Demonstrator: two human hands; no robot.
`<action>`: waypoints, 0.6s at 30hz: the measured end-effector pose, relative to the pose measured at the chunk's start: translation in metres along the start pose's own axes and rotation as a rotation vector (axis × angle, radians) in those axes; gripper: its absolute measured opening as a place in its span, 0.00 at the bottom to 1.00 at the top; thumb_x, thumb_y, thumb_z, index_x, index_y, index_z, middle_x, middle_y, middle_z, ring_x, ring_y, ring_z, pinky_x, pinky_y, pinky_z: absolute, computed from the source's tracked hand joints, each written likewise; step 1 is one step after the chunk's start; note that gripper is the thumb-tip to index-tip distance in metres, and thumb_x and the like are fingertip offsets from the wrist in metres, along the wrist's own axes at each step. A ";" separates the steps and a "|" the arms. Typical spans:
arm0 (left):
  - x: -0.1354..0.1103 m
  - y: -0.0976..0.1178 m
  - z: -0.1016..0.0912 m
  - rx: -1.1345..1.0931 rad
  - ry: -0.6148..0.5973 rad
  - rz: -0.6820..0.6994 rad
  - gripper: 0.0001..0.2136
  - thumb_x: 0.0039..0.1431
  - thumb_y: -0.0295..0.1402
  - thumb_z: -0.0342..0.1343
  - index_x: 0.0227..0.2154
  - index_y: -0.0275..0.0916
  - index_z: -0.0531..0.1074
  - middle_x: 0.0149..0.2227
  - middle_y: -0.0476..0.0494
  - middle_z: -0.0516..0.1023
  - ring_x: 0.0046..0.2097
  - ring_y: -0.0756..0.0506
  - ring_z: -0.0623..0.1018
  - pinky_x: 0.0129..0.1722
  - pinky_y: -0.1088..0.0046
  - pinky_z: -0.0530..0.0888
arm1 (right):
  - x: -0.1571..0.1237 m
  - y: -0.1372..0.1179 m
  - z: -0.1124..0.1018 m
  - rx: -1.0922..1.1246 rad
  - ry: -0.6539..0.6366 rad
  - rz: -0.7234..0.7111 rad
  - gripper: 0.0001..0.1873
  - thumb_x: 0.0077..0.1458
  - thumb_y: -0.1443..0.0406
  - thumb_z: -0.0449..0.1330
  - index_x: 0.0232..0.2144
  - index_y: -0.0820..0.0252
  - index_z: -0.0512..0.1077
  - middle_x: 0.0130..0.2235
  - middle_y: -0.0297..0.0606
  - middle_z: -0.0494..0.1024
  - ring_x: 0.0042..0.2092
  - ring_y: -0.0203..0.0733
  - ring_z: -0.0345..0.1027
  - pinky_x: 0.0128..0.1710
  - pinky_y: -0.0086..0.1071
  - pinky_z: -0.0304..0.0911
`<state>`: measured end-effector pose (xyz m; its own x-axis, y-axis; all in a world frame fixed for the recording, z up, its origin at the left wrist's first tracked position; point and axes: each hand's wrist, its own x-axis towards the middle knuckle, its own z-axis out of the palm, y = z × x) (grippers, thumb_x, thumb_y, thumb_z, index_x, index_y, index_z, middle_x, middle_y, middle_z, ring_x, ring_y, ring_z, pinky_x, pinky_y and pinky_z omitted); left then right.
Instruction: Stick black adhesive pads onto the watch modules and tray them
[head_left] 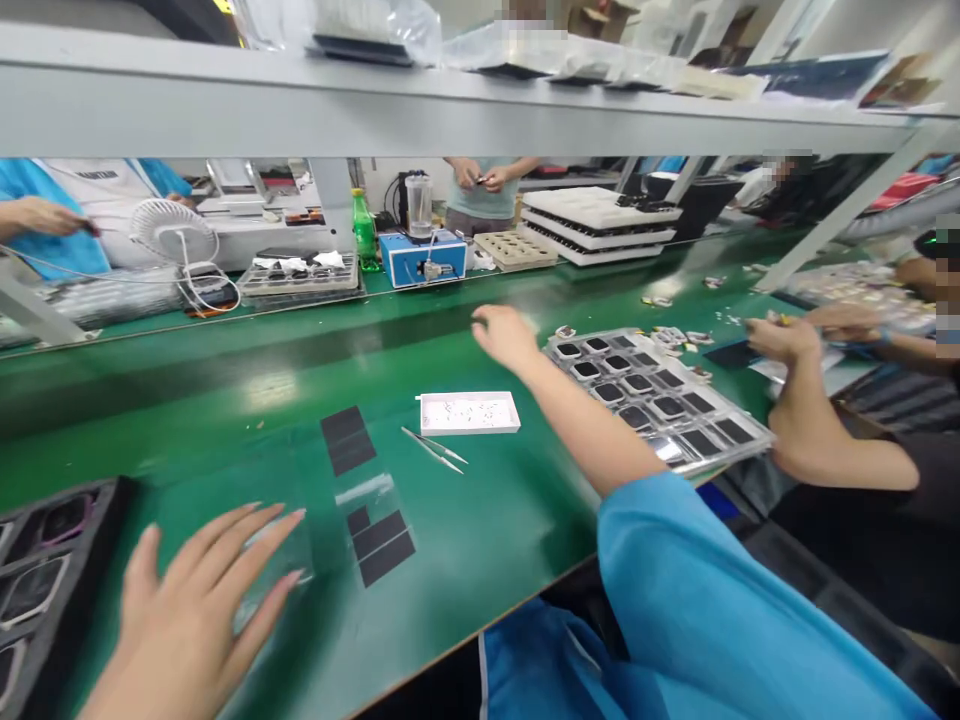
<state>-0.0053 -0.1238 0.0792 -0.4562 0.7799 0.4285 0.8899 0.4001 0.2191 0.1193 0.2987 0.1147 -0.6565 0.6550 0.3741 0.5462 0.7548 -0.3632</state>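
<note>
My left hand [196, 603] lies flat on the green bench, fingers stretched out and apart, over a clear plastic sheet [360, 510] that carries dark rectangular strips [382, 548]. My right hand [504, 336] is reached far out across the bench in a blue sleeve, next to the near-left corner of a grey tray [742, 445] of dark square parts. Its fingers are curled downward and blurred, so I cannot make out whether they hold anything. Between my hands lie metal tweezers [435, 448] and a shallow white box [469, 412] of tiny parts.
A black foam tray [90, 520] with ring-shaped parts sits at the bench's left edge. A dark strip [347, 439] lies loose on the bench. Another person's hands [784, 338] work at the right. Beyond are a blue device [421, 258], a green bottle [364, 232], a small fan [172, 230] and stacked white trays [596, 220].
</note>
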 end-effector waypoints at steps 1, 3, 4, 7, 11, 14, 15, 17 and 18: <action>0.002 0.005 0.011 -0.005 -0.048 0.024 0.17 0.58 0.43 0.51 0.48 0.65 0.75 0.49 0.52 0.79 0.54 0.32 0.75 0.64 0.37 0.49 | 0.015 0.026 -0.009 -0.036 0.005 0.113 0.13 0.57 0.70 0.58 0.44 0.72 0.74 0.47 0.56 0.77 0.54 0.53 0.68 0.59 0.49 0.58; 0.011 0.014 0.032 -0.008 -0.135 0.038 0.18 0.60 0.43 0.49 0.52 0.56 0.74 0.52 0.45 0.78 0.55 0.32 0.74 0.62 0.34 0.48 | 0.034 0.075 -0.021 -0.089 0.013 0.309 0.12 0.56 0.69 0.60 0.37 0.78 0.75 0.44 0.64 0.76 0.53 0.58 0.68 0.58 0.52 0.57; 0.017 0.017 0.041 -0.007 -0.155 0.023 0.19 0.61 0.43 0.49 0.52 0.54 0.73 0.53 0.43 0.77 0.55 0.33 0.74 0.62 0.34 0.49 | 0.039 0.096 -0.025 -0.105 0.022 0.382 0.13 0.57 0.67 0.59 0.35 0.79 0.75 0.43 0.66 0.75 0.53 0.59 0.69 0.57 0.52 0.57; 0.034 0.024 0.062 -0.030 -0.152 -0.020 0.18 0.63 0.43 0.47 0.53 0.52 0.72 0.53 0.42 0.77 0.56 0.34 0.73 0.62 0.34 0.49 | 0.044 0.141 -0.029 -0.124 0.038 0.499 0.20 0.59 0.58 0.57 0.35 0.75 0.76 0.42 0.65 0.75 0.53 0.59 0.68 0.54 0.52 0.59; 0.041 0.017 0.081 -0.104 -0.170 -0.087 0.16 0.61 0.42 0.48 0.48 0.52 0.75 0.51 0.44 0.78 0.54 0.35 0.75 0.62 0.35 0.50 | 0.053 0.169 -0.019 -0.165 -0.029 0.635 0.17 0.55 0.59 0.61 0.36 0.70 0.76 0.43 0.62 0.75 0.52 0.64 0.68 0.52 0.61 0.58; 0.039 0.007 0.086 -0.149 -0.190 -0.150 0.15 0.61 0.43 0.49 0.47 0.51 0.76 0.50 0.45 0.79 0.54 0.37 0.76 0.62 0.37 0.53 | 0.062 0.177 -0.004 -0.192 -0.128 0.731 0.14 0.54 0.63 0.60 0.32 0.74 0.76 0.42 0.65 0.74 0.52 0.63 0.68 0.52 0.58 0.59; 0.039 0.005 0.086 -0.161 -0.184 -0.166 0.15 0.61 0.44 0.49 0.46 0.51 0.76 0.49 0.45 0.79 0.54 0.37 0.76 0.62 0.39 0.54 | 0.064 0.178 0.001 -0.192 -0.157 0.738 0.14 0.54 0.64 0.60 0.31 0.76 0.76 0.41 0.67 0.74 0.51 0.62 0.69 0.51 0.54 0.60; 0.040 0.001 0.086 -0.183 -0.159 -0.187 0.15 0.60 0.45 0.50 0.45 0.50 0.76 0.49 0.45 0.80 0.53 0.38 0.76 0.63 0.41 0.56 | 0.069 0.175 0.010 -0.187 -0.197 0.713 0.13 0.53 0.66 0.59 0.30 0.78 0.76 0.39 0.66 0.75 0.50 0.57 0.71 0.50 0.47 0.62; 0.040 0.000 0.085 -0.195 -0.148 -0.194 0.15 0.60 0.46 0.50 0.45 0.50 0.76 0.48 0.44 0.80 0.52 0.38 0.77 0.63 0.41 0.56 | 0.071 0.171 0.013 -0.184 -0.207 0.686 0.12 0.52 0.68 0.60 0.30 0.79 0.76 0.38 0.65 0.76 0.49 0.54 0.71 0.49 0.44 0.63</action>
<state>-0.0239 -0.0516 0.0216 -0.5998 0.7654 0.2331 0.7630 0.4594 0.4547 0.1598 0.4739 0.0678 -0.2106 0.9757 -0.0606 0.9355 0.1832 -0.3020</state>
